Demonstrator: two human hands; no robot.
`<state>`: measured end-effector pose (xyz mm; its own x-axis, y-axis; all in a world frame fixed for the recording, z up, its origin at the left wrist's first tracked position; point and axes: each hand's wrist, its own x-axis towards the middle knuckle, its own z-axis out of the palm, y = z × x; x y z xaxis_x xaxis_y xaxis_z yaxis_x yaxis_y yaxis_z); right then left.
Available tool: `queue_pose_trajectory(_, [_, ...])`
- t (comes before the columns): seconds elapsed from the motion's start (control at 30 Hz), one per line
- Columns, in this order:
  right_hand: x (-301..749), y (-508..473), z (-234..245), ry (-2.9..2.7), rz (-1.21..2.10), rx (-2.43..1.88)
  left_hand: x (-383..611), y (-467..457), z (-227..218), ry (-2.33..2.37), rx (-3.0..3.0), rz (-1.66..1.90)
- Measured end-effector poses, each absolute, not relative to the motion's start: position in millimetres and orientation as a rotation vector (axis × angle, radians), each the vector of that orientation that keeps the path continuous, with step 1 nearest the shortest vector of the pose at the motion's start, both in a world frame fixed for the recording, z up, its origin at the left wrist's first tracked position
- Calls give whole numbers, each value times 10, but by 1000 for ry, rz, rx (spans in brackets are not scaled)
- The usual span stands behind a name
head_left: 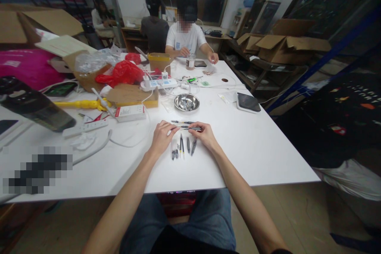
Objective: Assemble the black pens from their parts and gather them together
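Slim dark pen lies crosswise over the white desk, pinched at its ends by fingers of left hand and right hand; loose dark pens lie below, round steel bowl beyond.

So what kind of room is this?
Probably a small workshop or assembly room: people sit round a big white table strewn with thin dark pen-like parts, a round metal bowl and a white power strip, with open brown cardboard boxes on shelves.
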<state>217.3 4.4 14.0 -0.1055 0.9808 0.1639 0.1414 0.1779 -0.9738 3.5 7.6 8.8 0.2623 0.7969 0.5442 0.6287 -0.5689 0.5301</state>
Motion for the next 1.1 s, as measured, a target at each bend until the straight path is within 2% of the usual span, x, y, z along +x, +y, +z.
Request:
queue_pose_trajectory(0.23, [2175, 18, 113, -1440, 1198, -1153, 48, 55, 99, 1272, 2314, 1201])
queue_pose_trajectory(0.5, [2159, 14, 89, -1521, 1037, -1243, 62, 47, 48, 1221, 2341, 1160])
queue_pose_trajectory(0.7, [2163, 44, 64, -1583, 1045, -1056, 59, 62, 38, 1258, 2340, 1176])
queue_pose_trajectory(0.9, [2167, 69, 13, -1544, 988, -1191, 52, 81, 23, 1212, 2338, 1213])
queue_pose_trajectory(1.1, [2141, 29, -11, -1735, 828, -1258, 34, 87, 19, 1150, 2345, 1260])
